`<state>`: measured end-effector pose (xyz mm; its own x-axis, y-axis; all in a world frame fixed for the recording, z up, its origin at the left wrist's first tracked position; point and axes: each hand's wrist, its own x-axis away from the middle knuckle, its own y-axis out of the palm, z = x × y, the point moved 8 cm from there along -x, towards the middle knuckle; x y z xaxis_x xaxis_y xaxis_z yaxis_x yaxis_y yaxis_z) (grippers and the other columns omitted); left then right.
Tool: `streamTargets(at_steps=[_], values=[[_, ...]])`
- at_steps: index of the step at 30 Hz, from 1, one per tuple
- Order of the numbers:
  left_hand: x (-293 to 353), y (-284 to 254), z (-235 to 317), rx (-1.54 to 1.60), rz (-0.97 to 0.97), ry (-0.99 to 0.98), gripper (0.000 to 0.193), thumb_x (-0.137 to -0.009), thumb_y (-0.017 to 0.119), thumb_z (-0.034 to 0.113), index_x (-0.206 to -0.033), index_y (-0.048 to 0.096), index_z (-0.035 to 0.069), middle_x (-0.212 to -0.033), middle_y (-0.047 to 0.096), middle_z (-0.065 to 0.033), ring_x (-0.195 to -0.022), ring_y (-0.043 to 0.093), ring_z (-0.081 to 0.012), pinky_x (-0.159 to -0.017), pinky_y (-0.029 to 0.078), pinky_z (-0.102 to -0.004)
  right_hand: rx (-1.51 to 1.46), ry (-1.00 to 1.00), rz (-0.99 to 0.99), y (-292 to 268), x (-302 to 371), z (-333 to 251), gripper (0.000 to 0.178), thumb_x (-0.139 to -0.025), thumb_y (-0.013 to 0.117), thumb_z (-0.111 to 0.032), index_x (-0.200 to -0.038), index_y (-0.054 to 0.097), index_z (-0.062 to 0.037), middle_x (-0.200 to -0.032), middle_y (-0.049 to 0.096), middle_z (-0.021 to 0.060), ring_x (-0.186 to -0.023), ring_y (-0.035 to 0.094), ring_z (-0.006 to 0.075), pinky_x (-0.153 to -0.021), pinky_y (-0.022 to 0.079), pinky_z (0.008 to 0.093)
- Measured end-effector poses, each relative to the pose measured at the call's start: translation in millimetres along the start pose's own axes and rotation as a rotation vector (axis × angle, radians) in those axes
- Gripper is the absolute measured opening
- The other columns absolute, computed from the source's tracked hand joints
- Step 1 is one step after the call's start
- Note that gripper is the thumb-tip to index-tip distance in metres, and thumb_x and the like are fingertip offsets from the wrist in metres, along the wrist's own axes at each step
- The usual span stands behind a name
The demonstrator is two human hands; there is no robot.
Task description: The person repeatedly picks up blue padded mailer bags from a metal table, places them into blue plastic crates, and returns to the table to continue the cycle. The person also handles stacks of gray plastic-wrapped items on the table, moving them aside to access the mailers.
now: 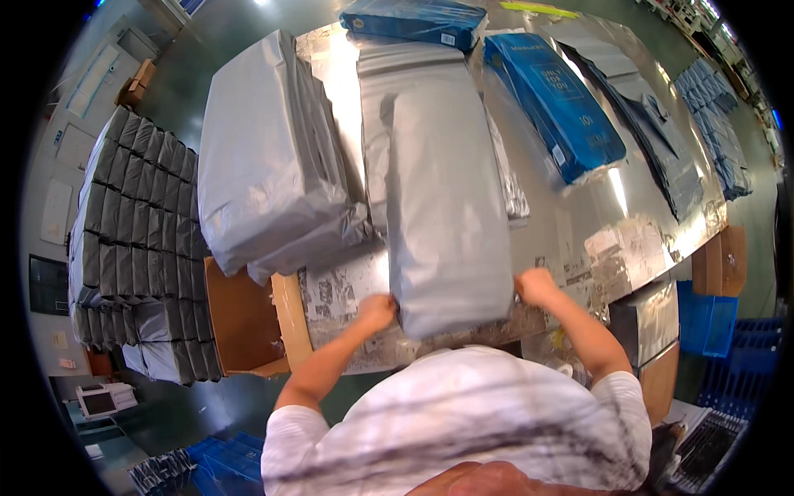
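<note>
Hands, left hand (378, 312) and right hand (533, 285), both curled nearly closed at opposite side edges of a long, block-shaped package in glossy grey plastic film (451, 198), with apparent hold of its near end; fingertips hidden. Package directly between the hands and stretching away beyond them, on top of a second grey film-wrapped bundle (405, 66).

Beneath and around the hands, a worn, shiny metal surface with scuffed, peeling patches (542, 240). Just behind the hands, a white short-sleeved shirt (471, 413).

Beyond the left hand, a bulky grey plastic-wrapped pile (256, 157); to its near left, an open brown cardboard box (240, 322); farther left, a tall stack of dark grey bundles (141, 207).

Beyond the right hand, a flat blue box in clear plastic (562, 107), then flat grey and black plastic sheeting (637, 107). Well to the right of it, a bright blue plastic crate (707, 322).

Straight ahead, farthest from both hands, another clear-wrapped blue box (409, 23).
</note>
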<state>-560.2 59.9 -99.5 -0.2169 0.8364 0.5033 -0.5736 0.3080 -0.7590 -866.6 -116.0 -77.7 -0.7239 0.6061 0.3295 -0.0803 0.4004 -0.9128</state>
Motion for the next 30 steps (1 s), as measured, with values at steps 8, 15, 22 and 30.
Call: streamTargets(at_steps=[8,15,22,30], values=[[82.4,84.6,-41.0,0.632,-0.108,-0.208,0.035,-0.082,0.057,0.034,-0.073,0.058,0.000,-0.057,0.055,-0.0080,-0.052,0.052,-0.0157,-0.051,0.041,-0.0318,-0.121,0.186,-0.718,122.4,152.4,-13.6,0.031,-0.076,0.058,-0.036,-0.067,0.062,-0.0058,-0.076,0.063,0.0145,-0.077,0.060,0.0300,-0.066,0.047,0.0396],[89.1,92.4,-34.7,1.091,-0.037,-0.196,0.021,-0.082,0.061,0.017,-0.070,0.059,0.001,-0.059,0.057,-0.0028,-0.047,0.047,-0.0071,-0.043,0.035,-0.0210,-0.278,-0.261,0.239,39.2,6.3,-174.7,0.021,-0.075,0.056,-0.023,-0.087,0.052,-0.0060,-0.082,0.054,0.0173,-0.082,0.052,0.0346,-0.070,0.042,0.0429],[90.7,85.9,-37.4,1.087,-0.096,-0.111,0.016,-0.084,0.058,0.016,-0.073,0.058,0.005,-0.067,0.060,-0.0025,-0.055,0.053,-0.0076,-0.049,0.039,-0.0192,-0.431,0.061,0.306,76.3,4.5,-141.4,0.018,-0.071,0.060,-0.012,-0.086,0.057,-0.0026,-0.087,0.056,0.0150,-0.085,0.054,0.0321,-0.072,0.044,0.0383],[98.3,79.4,-11.8,1.096,-0.228,0.060,0.021,-0.089,0.044,0.010,-0.079,0.060,0.001,-0.064,0.058,-0.0027,-0.052,0.051,-0.0078,-0.048,0.039,-0.0198,-1.448,0.100,0.220,83.5,7.7,-234.9,0.011,-0.083,0.057,-0.014,-0.082,0.058,-0.0030,-0.078,0.056,0.0040,-0.066,0.052,0.0116,-0.058,0.042,0.0242]])
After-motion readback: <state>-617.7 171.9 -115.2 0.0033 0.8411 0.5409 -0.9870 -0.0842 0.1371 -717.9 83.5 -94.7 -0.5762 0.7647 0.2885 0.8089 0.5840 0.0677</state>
